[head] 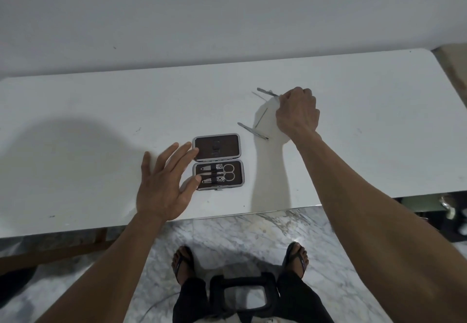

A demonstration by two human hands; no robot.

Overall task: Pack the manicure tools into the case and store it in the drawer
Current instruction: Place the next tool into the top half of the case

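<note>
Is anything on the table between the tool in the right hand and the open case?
Partly. The tweezers and a thin pick lie on the table between the right hand and the case; lifting over them looks easy.

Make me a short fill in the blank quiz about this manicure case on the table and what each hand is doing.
1. The manicure case lies ____ on the white table.
2. The ____ hand pinches a thin metal tool.
3. The left hand has its fingers ____ beside the case.
4. The tweezers lie ____ the case.

Missing words: open; right; spread; outside
</note>
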